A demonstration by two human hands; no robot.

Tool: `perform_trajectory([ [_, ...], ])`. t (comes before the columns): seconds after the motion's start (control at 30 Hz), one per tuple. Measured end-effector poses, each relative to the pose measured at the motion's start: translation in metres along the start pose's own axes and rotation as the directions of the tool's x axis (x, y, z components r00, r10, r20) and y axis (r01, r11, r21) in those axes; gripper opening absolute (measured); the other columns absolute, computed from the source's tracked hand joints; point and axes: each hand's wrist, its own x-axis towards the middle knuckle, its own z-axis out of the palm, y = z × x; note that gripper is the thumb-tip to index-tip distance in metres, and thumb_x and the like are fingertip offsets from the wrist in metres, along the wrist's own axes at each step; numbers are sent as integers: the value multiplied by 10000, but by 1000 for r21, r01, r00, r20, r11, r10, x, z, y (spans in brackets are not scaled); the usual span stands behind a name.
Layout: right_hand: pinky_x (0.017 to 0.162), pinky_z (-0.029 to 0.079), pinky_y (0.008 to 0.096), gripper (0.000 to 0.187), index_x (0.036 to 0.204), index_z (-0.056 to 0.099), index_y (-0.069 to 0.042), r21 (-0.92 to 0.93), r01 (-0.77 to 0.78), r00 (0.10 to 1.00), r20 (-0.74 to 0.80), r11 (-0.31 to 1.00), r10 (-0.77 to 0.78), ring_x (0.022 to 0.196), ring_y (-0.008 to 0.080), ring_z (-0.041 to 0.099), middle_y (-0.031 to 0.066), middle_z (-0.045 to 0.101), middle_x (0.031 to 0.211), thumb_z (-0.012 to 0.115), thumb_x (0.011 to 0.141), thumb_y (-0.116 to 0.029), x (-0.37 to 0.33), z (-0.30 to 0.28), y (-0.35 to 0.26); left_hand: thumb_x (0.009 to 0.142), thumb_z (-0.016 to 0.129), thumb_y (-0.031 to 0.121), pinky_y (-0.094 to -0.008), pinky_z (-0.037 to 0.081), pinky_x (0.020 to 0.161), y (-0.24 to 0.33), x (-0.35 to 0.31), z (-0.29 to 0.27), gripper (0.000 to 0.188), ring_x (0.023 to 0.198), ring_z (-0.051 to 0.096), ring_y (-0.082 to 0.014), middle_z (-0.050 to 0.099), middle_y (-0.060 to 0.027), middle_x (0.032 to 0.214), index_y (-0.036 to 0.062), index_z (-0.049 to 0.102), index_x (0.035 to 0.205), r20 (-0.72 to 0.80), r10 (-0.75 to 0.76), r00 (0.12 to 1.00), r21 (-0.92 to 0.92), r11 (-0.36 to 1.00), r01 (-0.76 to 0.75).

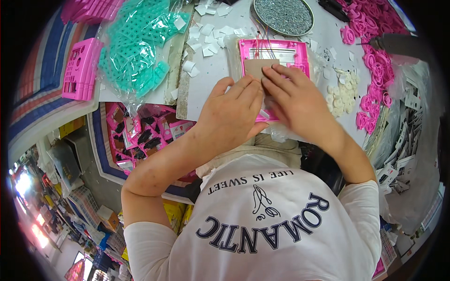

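Note:
A pink plastic housing (302, 52) lies on a clear plastic bag on the table before me, with thin red and dark wires (266, 44) running out over its far edge. Across its middle is a brown cardboard piece (255, 67). My left hand (229, 107) is closed on the cardboard's near left part, fingers pressed together and thumb stretched toward the housing's near edge. My right hand (297, 96) grips the cardboard from the right, its fingertips on top. The right thumb and the cardboard's near part are hidden beneath the hands.
Back left lies a clear bag of turquoise parts (136, 51), beside stacked pink housings (82, 70). White paper pieces (206, 40) are scattered nearby. A round tray of screws (283, 16) stands behind. To the right are cream parts (343, 93), pink rings (372, 75) and a dark tool (396, 44).

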Motion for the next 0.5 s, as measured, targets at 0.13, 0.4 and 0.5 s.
perform_trajectory([
  [0.13,1144,376,505,586,1330,603,91,-204,11,985,169,979,25,1320,359,517,226,552,1459,634,872,-272,0,-8,-14,815,765,441,-404,443,980,-8,5,-4,611,1184,615,-222,644,-119,1307,12,663,1238,41,17,999,-85,996,-13],
  [0.4,1118,393,498,617,1297,611,92,-232,2,979,197,973,45,1297,335,535,217,562,1436,724,806,-264,8,-12,-20,865,659,240,-456,499,713,-88,172,-17,209,767,663,-337,680,-154,802,43,729,859,-351,-129,927,-268,963,32],
  [0.5,1121,388,501,612,1299,611,92,-240,14,982,184,971,32,1294,334,534,215,564,1432,717,804,-253,9,-10,-19,815,662,242,-526,493,839,-103,226,27,185,939,684,-348,721,-169,906,88,766,826,-268,5,963,-53,998,-20],
])
